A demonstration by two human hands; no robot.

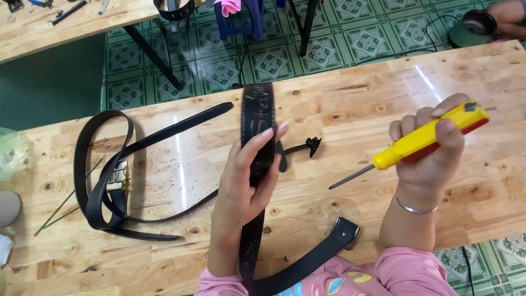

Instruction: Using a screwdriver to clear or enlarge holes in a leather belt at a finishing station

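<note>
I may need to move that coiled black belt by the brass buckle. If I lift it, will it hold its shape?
Probably not: the coiled belt lies in loose loops, so it looks floppy. Its buckle end would likely hang heaviest.

Small workshop, wooden workbenches (350, 104), black belts (109, 181), screwdriver (422, 140), tiled floor (263, 55)

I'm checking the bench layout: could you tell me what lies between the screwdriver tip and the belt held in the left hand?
In the head view, only bare wooden table separates the screwdriver tip from the belt in the left hand.
</note>
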